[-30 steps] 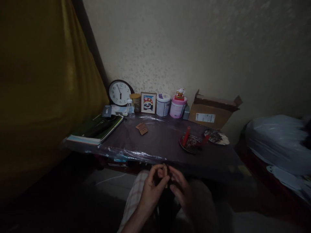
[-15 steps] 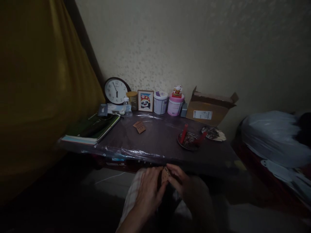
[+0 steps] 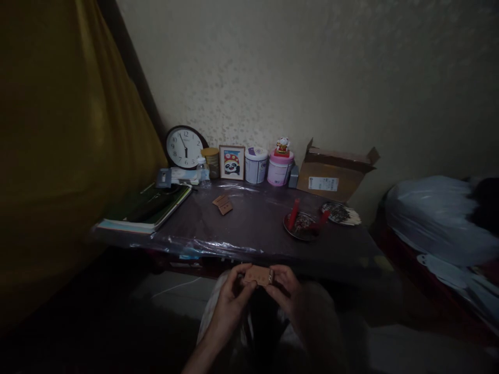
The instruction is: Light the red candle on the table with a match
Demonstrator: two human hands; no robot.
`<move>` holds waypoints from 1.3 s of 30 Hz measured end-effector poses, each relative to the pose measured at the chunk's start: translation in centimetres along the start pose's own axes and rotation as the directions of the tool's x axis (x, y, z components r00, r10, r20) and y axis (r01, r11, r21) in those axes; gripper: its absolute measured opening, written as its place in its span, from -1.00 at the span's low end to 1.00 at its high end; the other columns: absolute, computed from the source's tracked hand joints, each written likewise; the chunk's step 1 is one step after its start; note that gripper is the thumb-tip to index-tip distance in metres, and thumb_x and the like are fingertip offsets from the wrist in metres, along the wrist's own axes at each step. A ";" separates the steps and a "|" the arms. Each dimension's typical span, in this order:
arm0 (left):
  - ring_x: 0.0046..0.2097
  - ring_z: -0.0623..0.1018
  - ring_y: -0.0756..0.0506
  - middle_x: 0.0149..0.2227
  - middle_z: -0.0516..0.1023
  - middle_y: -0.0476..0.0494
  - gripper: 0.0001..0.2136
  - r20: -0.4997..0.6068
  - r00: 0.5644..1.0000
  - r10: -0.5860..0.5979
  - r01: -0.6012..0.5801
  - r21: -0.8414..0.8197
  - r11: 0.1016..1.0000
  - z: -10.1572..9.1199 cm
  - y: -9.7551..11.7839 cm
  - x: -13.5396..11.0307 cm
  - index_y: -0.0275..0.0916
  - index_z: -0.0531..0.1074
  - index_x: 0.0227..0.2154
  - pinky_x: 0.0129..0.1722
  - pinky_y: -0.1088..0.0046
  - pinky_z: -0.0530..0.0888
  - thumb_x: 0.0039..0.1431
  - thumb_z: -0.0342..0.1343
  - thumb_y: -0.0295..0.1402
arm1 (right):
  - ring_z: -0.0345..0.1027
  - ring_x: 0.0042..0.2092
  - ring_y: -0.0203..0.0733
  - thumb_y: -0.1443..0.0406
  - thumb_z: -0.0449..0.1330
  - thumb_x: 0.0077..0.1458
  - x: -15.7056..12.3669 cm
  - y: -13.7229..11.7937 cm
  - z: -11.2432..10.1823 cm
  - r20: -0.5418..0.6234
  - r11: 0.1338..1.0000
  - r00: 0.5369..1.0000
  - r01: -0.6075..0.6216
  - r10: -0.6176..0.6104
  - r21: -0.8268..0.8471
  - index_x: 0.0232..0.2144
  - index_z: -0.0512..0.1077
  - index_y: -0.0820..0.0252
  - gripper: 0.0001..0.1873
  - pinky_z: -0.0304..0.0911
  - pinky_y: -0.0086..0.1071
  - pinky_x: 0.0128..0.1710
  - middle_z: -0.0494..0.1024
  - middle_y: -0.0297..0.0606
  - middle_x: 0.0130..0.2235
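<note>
Between my hands, over my lap at the front edge of the table, is a small brown matchbox (image 3: 258,276) with faint marks on its broad face. The thumb and fingers of my left hand (image 3: 233,295) grip its left part. At the other end, where something pale shows in the opening, my right hand (image 3: 287,292) pinches the box between thumb and fingers. On the table beyond lie similar flat brown pieces (image 3: 222,204), set against each other at an angle.
Red candles (image 3: 294,214) stand on a dark dish (image 3: 286,223), near a second dish with pale sticks (image 3: 351,216). Behind are a clock (image 3: 185,147), a panda picture (image 3: 232,162), two tubs and a cardboard box (image 3: 327,174). Books (image 3: 130,225) lie left, beside a yellow curtain (image 3: 74,130).
The matchbox has turned from a steep, narrow view to lying lengthwise, its broad face visible. My left hand's fingers have moved from covering it to gripping its left end.
</note>
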State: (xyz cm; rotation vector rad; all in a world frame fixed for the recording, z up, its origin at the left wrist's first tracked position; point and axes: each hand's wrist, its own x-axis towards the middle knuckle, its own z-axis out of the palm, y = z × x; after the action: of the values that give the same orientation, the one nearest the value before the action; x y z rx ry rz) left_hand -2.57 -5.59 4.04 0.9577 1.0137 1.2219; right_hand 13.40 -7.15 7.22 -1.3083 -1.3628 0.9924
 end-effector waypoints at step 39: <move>-0.21 0.54 -0.06 -0.21 0.62 -0.12 -0.64 0.220 0.964 -0.151 0.256 -0.608 0.752 0.0 -1.3 -0.2 -0.10 0.44 -0.02 -0.22 0.46 0.38 0.08 0.19 -0.33 | 0.37 -0.08 -0.23 0.38 0.18 0.13 -1.9 4.4 2.9 -0.058 0.958 0.956 0.286 -0.288 -0.035 -0.27 0.32 0.02 -0.85 0.29 -0.36 -0.06 0.44 -0.34 -0.18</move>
State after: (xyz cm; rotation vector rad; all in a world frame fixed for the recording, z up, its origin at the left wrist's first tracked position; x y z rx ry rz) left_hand -2.18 -5.94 2.78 0.3829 0.4936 1.1627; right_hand 11.37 -8.41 2.14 -1.1113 -1.4720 0.7313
